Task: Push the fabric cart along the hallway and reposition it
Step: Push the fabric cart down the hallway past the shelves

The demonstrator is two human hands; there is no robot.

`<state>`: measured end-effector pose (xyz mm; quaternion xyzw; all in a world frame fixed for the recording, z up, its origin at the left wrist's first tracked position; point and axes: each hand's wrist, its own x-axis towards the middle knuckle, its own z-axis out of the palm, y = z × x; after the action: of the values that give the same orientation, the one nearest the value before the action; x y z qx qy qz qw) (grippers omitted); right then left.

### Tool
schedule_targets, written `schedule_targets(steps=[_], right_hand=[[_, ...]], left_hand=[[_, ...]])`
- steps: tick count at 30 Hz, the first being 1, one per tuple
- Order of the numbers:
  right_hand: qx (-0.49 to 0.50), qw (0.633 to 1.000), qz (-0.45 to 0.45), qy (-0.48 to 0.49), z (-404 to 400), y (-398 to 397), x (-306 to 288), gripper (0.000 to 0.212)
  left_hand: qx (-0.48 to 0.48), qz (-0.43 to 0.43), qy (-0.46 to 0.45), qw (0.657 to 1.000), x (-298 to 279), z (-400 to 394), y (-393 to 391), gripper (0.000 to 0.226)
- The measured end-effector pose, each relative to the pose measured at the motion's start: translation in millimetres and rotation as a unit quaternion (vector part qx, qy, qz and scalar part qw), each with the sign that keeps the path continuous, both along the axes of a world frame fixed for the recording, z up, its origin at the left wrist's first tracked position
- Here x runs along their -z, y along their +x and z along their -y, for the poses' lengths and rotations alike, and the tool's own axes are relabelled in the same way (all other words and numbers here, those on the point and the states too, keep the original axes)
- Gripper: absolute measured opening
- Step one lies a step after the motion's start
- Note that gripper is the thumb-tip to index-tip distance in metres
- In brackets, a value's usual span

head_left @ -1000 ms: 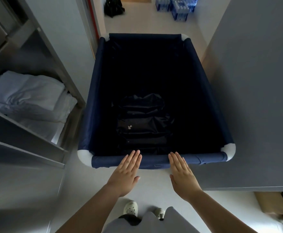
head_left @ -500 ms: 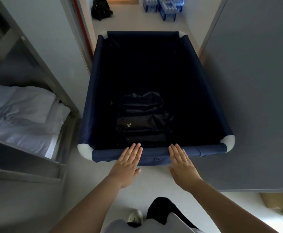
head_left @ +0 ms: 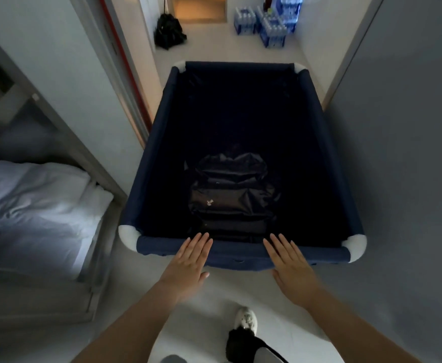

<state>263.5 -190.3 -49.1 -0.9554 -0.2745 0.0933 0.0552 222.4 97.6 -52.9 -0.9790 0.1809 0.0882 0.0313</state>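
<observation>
The navy fabric cart [head_left: 151, 163] with white corner caps fills the middle of the head view, its far end in a doorway. A black bag [head_left: 230, 195] lies on its bottom near the close end. My left hand [head_left: 191, 260] lies flat, fingers straight, on the near rim left of centre. My right hand [head_left: 290, 260] lies flat on the same rim right of centre. Neither hand wraps around the rim.
A grey metal shelf unit [head_left: 65, 142] with folded white linen [head_left: 33, 195] stands close on the left. A grey wall or door [head_left: 403, 179] runs along the right. Beyond the doorway lie a black bag [head_left: 168, 31] and packs of water bottles [head_left: 267, 24].
The cart has rolled forward through the doorway with both hands on its rim. The shelf unit has slid back on the left, and more of the hallway floor shows ahead.
</observation>
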Motion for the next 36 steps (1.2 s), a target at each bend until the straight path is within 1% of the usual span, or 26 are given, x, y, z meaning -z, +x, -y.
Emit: schedule_targets(steps=[7, 12, 18, 20, 23, 25, 27, 30, 36], right_hand=[[-0.017, 0.999, 0.012, 0.036, -3, 65, 7, 0.072], [-0.004, 0.999, 0.025, 0.028, -10, 106, 7, 0.070], [0.009, 0.999, 0.030, 0.019, -24, 161, 4, 0.073], [0.029, 0.999, 0.033, 0.022, -29, 180, 4, 0.070], [0.070, 0.997, 0.025, 0.028, -38, 208, 5, 0.058], [0.099, 0.995, 0.007, 0.022, -44, 229, 7, 0.061], [0.118, 0.993, 0.011, 0.018, -50, 250, 9, 0.061], [0.130, 0.991, 0.017, 0.010, -54, 282, 12, 0.061], [0.140, 0.990, -0.001, -0.004, -62, 346, 8, 0.063]], left_hand=[[-0.047, -0.010, 0.003, 0.999, -1, 0, 62, 0.071], [-0.048, -0.016, 0.012, 0.999, 0, -6, 107, 0.071], [-0.042, -0.010, -0.007, 0.999, 3, -16, 167, 0.077], [-0.033, -0.007, -0.020, 0.999, 0, -19, 189, 0.079], [-0.027, -0.007, -0.057, 0.998, -3, -24, 222, 0.081], [-0.012, -0.010, -0.053, 0.998, 3, -29, 244, 0.079], [-0.007, -0.023, -0.044, 0.999, 9, -35, 268, 0.076], [0.005, -0.029, -0.047, 0.998, 9, -41, 302, 0.076], [0.020, -0.025, -0.040, 0.999, 16, -51, 372, 0.077]])
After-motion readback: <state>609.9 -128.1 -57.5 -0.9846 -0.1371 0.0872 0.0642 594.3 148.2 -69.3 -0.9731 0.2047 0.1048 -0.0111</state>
